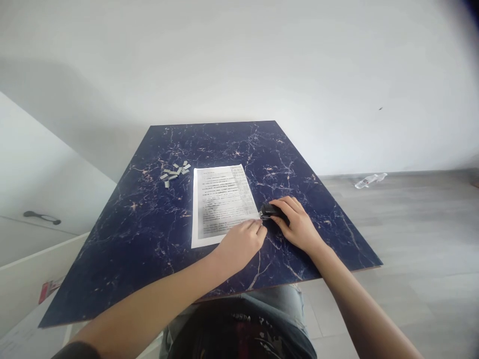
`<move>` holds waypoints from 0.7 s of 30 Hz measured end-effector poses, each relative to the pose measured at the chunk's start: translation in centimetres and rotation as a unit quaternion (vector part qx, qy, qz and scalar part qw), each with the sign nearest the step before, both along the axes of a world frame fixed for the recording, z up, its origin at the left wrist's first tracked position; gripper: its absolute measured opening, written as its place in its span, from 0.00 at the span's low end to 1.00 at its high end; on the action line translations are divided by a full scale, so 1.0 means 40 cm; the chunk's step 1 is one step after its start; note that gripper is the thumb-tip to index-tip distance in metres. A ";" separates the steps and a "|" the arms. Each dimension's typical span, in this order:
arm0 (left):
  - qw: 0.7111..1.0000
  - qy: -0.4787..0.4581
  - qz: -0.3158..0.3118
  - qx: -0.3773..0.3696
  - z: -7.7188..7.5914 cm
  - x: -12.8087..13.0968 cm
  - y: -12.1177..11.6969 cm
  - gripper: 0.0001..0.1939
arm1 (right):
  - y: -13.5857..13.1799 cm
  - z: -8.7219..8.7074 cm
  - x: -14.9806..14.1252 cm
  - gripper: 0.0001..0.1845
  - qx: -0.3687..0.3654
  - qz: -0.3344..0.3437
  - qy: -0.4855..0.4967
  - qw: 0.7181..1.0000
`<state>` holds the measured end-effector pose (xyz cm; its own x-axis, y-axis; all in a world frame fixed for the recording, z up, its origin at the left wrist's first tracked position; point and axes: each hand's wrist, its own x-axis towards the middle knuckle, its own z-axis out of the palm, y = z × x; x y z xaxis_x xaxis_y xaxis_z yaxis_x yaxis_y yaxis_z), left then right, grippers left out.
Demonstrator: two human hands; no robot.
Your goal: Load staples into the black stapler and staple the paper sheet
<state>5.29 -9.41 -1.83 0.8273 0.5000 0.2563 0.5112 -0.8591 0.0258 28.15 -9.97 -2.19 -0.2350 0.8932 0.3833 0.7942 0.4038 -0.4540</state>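
Note:
A printed white paper [219, 202] lies on the dark blue marbled table [149, 234]. My right hand [297, 224] is wrapped over a black stapler [270, 211] at the paper's near right corner. My left hand [243, 244] rests closed at that same corner, its fingertips touching the paper's edge just beside the stapler's mouth. Several grey staple strips [174, 172] lie scattered on the table to the far left of the paper, away from both hands.
A white cabinet with a black handle [42, 217] stands to the left of the table. A clear plastic bottle [369, 180] lies on the grey floor by the white wall at the right. My lap shows below the table's near edge.

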 end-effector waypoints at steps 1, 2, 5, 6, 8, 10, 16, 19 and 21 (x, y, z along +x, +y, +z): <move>1.000 0.003 0.002 0.004 0.001 0.002 -0.001 0.15 | 0.000 0.000 0.000 0.19 0.000 0.000 -0.002 1.000; 1.000 0.005 0.002 0.010 0.001 0.003 -0.002 0.15 | 0.000 0.001 -0.001 0.19 0.000 0.000 -0.004 1.000; 0.999 0.009 -0.009 0.029 0.001 0.007 -0.003 0.13 | 0.001 0.003 -0.003 0.18 0.001 0.001 -0.006 1.000; 0.999 0.010 -0.014 0.034 0.001 0.007 -0.003 0.13 | 0.001 0.005 -0.004 0.17 0.001 0.003 -0.006 1.000; 0.999 0.011 -0.021 0.038 -0.002 0.008 -0.004 0.12 | 0.002 0.007 -0.005 0.17 0.002 0.006 -0.007 1.000; 0.999 0.012 -0.022 0.043 -0.004 0.009 -0.004 0.11 | 0.003 0.008 -0.004 0.17 0.003 0.009 -0.009 1.000; 0.997 0.013 -0.018 0.069 -0.003 0.009 -0.002 0.12 | 0.005 0.000 0.002 0.15 0.008 0.007 -0.021 1.000; 0.998 0.007 -0.014 0.067 0.000 0.009 -0.001 0.12 | 0.003 0.003 -0.001 0.15 0.007 0.003 -0.031 0.999; 0.998 0.004 -0.015 0.064 0.000 0.009 0.000 0.12 | 0.001 0.009 -0.005 0.15 0.008 -0.002 -0.034 0.999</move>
<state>5.65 -9.41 -1.84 0.8435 0.4386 0.3099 0.4850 -0.8699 -0.0890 27.96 -9.93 -1.83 -0.2579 0.8883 0.3800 0.8244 0.4074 -0.3928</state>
